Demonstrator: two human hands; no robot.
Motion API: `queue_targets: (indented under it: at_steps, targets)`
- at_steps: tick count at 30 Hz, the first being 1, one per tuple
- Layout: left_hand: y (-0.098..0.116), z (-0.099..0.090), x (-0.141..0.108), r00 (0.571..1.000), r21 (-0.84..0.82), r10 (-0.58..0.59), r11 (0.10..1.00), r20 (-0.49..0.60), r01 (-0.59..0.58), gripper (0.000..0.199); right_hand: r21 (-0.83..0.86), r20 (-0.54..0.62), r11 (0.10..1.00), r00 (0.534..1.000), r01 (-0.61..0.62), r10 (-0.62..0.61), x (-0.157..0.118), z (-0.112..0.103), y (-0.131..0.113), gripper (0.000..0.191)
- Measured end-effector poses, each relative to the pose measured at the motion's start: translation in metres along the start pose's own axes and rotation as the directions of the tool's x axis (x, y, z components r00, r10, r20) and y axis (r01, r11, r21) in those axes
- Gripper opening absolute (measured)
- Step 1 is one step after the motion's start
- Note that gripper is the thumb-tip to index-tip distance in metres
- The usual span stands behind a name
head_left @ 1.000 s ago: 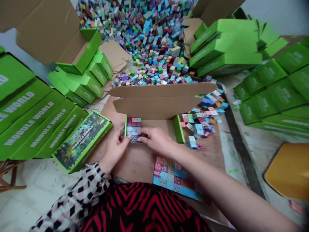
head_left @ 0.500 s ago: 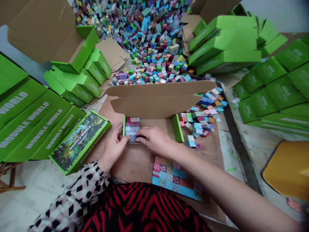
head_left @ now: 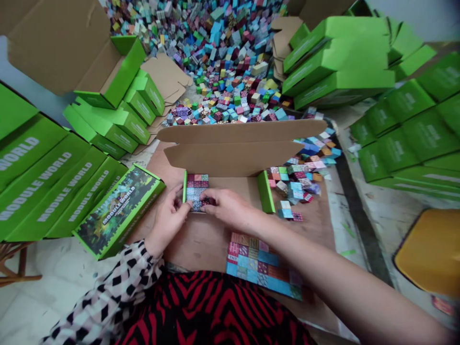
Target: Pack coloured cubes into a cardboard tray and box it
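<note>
An opened cardboard box (head_left: 237, 184) with green ends lies in front of me, its brown lid standing up at the back. Small patterned cubes (head_left: 196, 184) sit in tidy rows at the box's left end. My right hand (head_left: 224, 206) pinches a dark red cube (head_left: 207, 201) at the right side of those rows. At the front left corner, my left hand (head_left: 172, 211) rests against the box, thumb on the edge by the cubes and fingers curled outside the green end. A sheet of cube patterns (head_left: 264, 266) lies below my right forearm.
Loose cubes (head_left: 296, 189) lie right of the box, and a huge heap of cubes (head_left: 223, 57) fills the back. A closed printed box (head_left: 120, 208) lies at the left. Green boxes are stacked left (head_left: 46, 177) and right (head_left: 406, 129). A yellow stool (head_left: 431, 251) stands at the right.
My right hand has shifted slightly, and more of the dark red cube shows between its fingers. My left hand stays at the box corner. The view has moved a little.
</note>
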State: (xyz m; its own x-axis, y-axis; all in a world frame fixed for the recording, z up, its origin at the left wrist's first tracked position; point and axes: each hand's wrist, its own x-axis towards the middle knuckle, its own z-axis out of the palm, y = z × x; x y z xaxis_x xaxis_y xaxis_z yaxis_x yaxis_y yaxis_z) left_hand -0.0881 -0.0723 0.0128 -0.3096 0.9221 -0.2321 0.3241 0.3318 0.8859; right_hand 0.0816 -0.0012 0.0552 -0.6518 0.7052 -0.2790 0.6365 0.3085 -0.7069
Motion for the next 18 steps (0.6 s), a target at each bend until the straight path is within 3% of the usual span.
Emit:
queue_targets:
  at_steps: [4, 8, 18]
  targets:
    - [0.0006, 0.0011, -0.0026, 1.0, -0.091, -0.004, 0.996, -0.002, 0.004, 0.063, 0.012, -0.022, 0.999, 0.999, 0.033, -0.032, 0.0, 0.0018, 0.0021, 0.02]
    - [0.0022, 0.0021, -0.0035, 1.0, -0.138, -0.028, 0.99, -0.006, 0.027, 0.067, 0.099, 0.056, 0.994, 0.998, 0.036, -0.042, 0.0018, -0.003, 0.0043, 0.017]
    - [0.0007, 0.0011, -0.0002, 0.999, -0.031, -0.03, 0.999, -0.014, 0.03, 0.063, 0.076, -0.004, 0.997, 1.0, -0.028, 0.029, 0.0002, 0.0044, 0.0071, 0.011]
